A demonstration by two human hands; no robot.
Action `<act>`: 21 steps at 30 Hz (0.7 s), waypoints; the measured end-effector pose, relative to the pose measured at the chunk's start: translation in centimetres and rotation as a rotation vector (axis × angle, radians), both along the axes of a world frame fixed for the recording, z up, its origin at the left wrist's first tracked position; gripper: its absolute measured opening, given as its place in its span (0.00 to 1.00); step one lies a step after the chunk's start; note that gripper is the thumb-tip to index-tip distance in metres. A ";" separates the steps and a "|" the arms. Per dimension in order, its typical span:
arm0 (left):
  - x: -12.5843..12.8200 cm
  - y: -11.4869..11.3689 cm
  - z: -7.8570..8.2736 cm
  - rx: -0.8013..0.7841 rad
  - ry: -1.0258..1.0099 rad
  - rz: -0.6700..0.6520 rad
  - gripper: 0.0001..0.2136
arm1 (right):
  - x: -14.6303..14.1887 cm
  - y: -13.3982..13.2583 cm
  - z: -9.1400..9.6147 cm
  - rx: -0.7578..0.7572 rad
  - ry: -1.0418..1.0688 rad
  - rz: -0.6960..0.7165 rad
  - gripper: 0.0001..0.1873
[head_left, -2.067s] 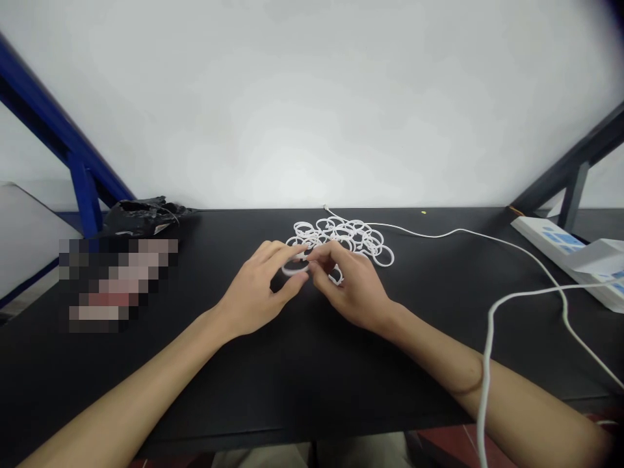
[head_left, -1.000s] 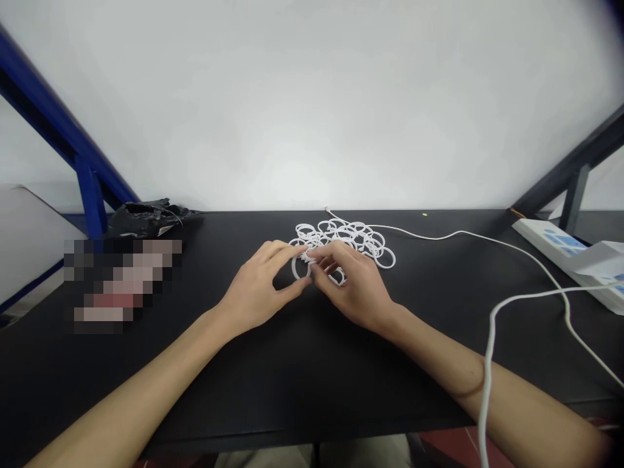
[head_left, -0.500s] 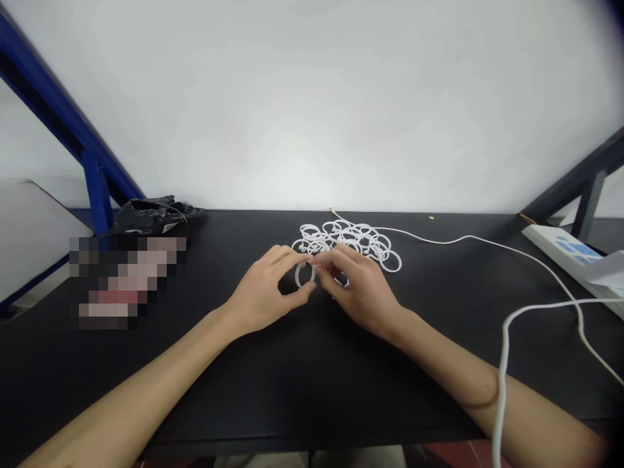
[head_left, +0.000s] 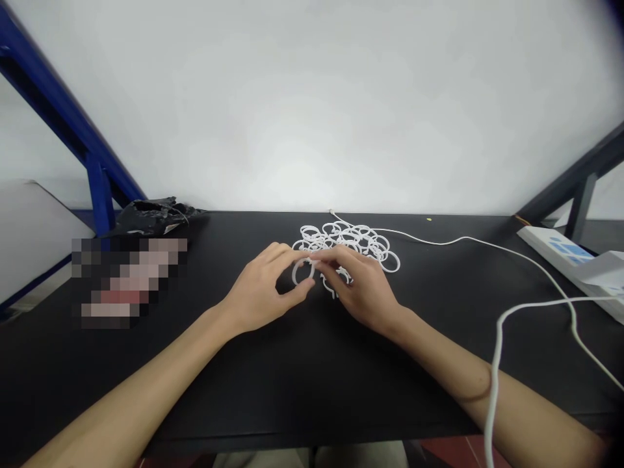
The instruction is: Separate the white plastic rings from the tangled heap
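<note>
Ring (head_left: 294,275) held between 2 hands (head_left: 258,289) (head_left: 368,287), touching both.

Left hand (head_left: 263,290) and right hand (head_left: 365,289) curl inward, 2 index fingertips (head_left: 322,255) close together.

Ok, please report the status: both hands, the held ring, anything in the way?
Left hand and right hand both holding white ring. Pile of white rings just beyond. Possible hindrance: white cord, in front of right forearm.

On my feed, a crumpled black bag (head_left: 151,218) lies at the bench's (head_left: 273,383) far left, near a blue beam (head_left: 49,97). A white cord (head_left: 439,243) winds rightward, near a white box (head_left: 539,239) with blue patches. A pale wall (head_left: 312,117) stands behind.
</note>
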State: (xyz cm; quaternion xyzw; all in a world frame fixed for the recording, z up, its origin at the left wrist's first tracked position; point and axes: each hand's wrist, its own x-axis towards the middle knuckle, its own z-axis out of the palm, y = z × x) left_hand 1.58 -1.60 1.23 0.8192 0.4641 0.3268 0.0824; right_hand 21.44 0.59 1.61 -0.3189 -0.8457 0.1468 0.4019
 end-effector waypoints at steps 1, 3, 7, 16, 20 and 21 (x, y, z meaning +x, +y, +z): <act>-0.2 0.2 0.0 -0.011 -0.002 0.021 0.16 | 0.1 0.1 0.0 -0.008 -0.012 -0.022 0.12; -0.7 0.8 -0.1 -0.014 0.004 0.105 0.16 | 0.4 0.5 0.1 -0.001 -0.062 -0.087 0.12; -2.9 2.8 -0.6 -0.006 0.184 0.439 0.15 | 1.1 1.2 0.3 0.054 -0.252 -0.180 0.07; -5.1 3.7 -1.3 0.074 0.386 0.569 0.20 | 1.1 1.5 0.2 0.067 -0.350 -0.189 0.08; -2.7 3.1 -1.4 0.134 0.345 0.246 0.18 | 0.9 1.4 0.2 0.090 -0.370 -0.151 0.08; -2.2 3.1 -1.5 0.122 0.354 0.184 0.18 | 0.9 1.4 0.1 0.105 -0.372 -0.132 0.08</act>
